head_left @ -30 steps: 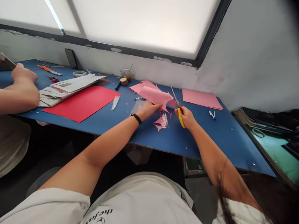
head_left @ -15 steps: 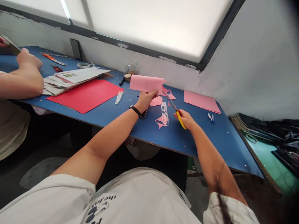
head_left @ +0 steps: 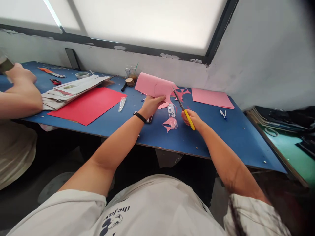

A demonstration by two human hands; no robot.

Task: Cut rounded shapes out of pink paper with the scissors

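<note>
My left hand (head_left: pixel 153 105) pinches the lower edge of a pink sheet of paper (head_left: pixel 147 83), thumb on top. A faint round outline is drawn on the sheet, and its right side has curved cut edges. My right hand (head_left: pixel 191 120) grips yellow-handled scissors (head_left: pixel 189 118), whose blades point up at the sheet's right edge. Below the sheet lie a pink cut-out piece (head_left: pixel 162 105), partly covered, and a clear stencil ruler (head_left: pixel 171 111). Pink scraps (head_left: pixel 169 124) rest by the ruler, and others (head_left: pixel 183 93) lie beyond the blades. A phone (head_left: pixel 149 119) is mostly hidden under my left wrist.
Pink sheets (head_left: pixel 211 97) and a small blue-and-white tool (head_left: pixel 223 114) lie to the right. On the left are red card (head_left: pixel 86 108), newspapers (head_left: pixel 73 87) and a plastic cup (head_left: pixel 130 71). Another person's arm (head_left: pixel 21 93) reaches over the blue table (head_left: pixel 147 139) at far left.
The view has shifted slightly. The pink sheet has tilted, and the scissors have come up against its right edge. Scraps now lie behind the blades. The other person's hand has lowered.
</note>
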